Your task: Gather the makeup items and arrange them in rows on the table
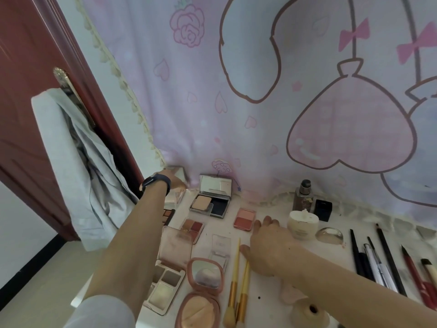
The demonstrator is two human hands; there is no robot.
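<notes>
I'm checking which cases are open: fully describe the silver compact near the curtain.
The silver compact, rectangular, metallic-looking, lies open on the table, mirrored lid upright before the curtain. Its base holds a beige powder pan left and a dark compartment right. Neither the left hand nor the right hand touches it.

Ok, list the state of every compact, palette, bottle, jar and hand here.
Powder compact, open, mirror lid upright.
Pink round compact, open, mirror raised.
Eyeshadow palette, open, clear lid raised.
Foundation bottle, upright.
Cream jar, upright.
Left hand, at a clear case, grip unclear.
Right hand, open, palm down.
</notes>
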